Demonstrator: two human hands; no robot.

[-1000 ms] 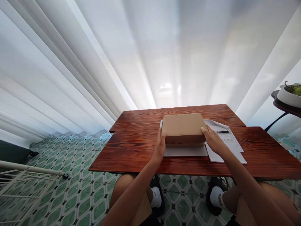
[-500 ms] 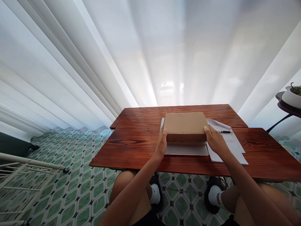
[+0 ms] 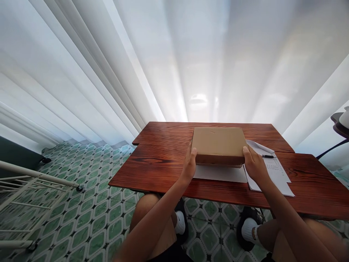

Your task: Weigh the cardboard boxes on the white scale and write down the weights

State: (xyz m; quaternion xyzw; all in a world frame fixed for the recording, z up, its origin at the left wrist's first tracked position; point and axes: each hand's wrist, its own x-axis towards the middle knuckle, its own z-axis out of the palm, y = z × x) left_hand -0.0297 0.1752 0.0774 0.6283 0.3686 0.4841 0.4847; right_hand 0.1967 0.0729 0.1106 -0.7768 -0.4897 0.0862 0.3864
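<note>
A flat brown cardboard box point(image 3: 218, 145) is held just above a white sheet point(image 3: 218, 174) on the red-brown wooden table point(image 3: 152, 167). My left hand point(image 3: 188, 166) grips the box's near left corner. My right hand point(image 3: 254, 166) grips its near right corner. A narrow shadow gap shows under the box's front edge. To the right of the box lies printed paper point(image 3: 274, 174) with a black pen point(image 3: 267, 156) on it.
White curtains point(image 3: 174, 58) hang right behind the table. A green patterned tile floor point(image 3: 81, 203) lies to the left, with a white metal rack point(image 3: 29, 189) at the lower left. A dark side stand point(image 3: 339, 125) with a white bowl is at the right edge.
The box has risen a little off the white sheet, both hands still gripping its near corners. The view has shifted slightly, so the stand at the right sits nearer the frame edge.
</note>
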